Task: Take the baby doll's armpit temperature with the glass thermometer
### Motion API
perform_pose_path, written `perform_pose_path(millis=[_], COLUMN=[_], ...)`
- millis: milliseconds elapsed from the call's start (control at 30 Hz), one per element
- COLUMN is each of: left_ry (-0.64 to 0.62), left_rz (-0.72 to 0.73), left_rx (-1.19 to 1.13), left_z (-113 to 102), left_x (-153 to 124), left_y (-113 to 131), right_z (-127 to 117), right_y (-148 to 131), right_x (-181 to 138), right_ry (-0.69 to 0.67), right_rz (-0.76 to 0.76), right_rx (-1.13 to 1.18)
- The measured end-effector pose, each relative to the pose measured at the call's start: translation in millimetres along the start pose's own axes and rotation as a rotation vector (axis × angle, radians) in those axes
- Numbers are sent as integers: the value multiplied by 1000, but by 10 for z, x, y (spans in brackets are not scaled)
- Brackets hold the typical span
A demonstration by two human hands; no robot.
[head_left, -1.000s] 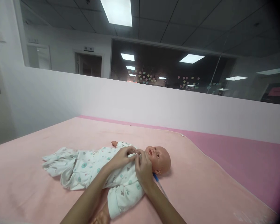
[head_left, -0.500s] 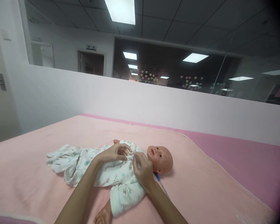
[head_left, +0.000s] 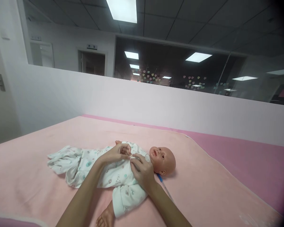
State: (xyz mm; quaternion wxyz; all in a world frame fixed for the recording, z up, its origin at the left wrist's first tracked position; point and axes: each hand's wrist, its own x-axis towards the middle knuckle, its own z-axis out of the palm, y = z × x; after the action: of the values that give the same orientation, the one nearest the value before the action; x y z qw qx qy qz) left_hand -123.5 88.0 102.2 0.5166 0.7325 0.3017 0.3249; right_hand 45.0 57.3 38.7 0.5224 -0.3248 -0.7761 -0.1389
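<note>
A baby doll (head_left: 164, 160) lies on its back, its head to the right, dressed in a white printed romper (head_left: 115, 176). My left hand (head_left: 119, 152) pinches the cloth at the upper chest, its fingers closed. Facing it, my right hand (head_left: 143, 170) grips the same patch of fabric between thumb and fingers. The fingertips of both hands almost meet there; any fastener between them is too small to make out. One doll hand (head_left: 106, 217) sticks out of the near sleeve. The romper's legs lie bunched and flat at the left.
A pink blanket (head_left: 215, 195) covers the surface under the doll, with a darker pink mat (head_left: 246, 160) along the right. A thin blue-tipped strip (head_left: 160, 178) lies by the doll's neck. Behind stands a white half wall (head_left: 142, 101) with glass above; a door (head_left: 1, 104) is at far left.
My right hand has shifted slightly left, and its fingers have come closer to my left fingertips. My left fingers have curled in tighter on the cloth. The doll stays in place.
</note>
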Motion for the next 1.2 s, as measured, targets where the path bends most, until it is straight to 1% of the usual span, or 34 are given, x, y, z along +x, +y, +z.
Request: perform_pose_path(millis=[267,533,700,900,1200], left_ry=[-26,5,1,61,3], left_rz=[-49,14,31,9,-3], left_rx=[-12,34,56,107,56], left_z=[-11,-4,-5,-30,-26], left_x=[-10,-3,-11,-3,0], left_y=[-33,-55,-48,-31,-37], right_z=[-17,13,33,56,47], right_y=[-37,-38,-54,-43,-41], right_x=[12,28,14,-2,-2], right_ry=[-43,-91,-88,-24,-32], right_rz=[53,88,107,189,216], right_rx=[-12,-42,-77,-74,-9])
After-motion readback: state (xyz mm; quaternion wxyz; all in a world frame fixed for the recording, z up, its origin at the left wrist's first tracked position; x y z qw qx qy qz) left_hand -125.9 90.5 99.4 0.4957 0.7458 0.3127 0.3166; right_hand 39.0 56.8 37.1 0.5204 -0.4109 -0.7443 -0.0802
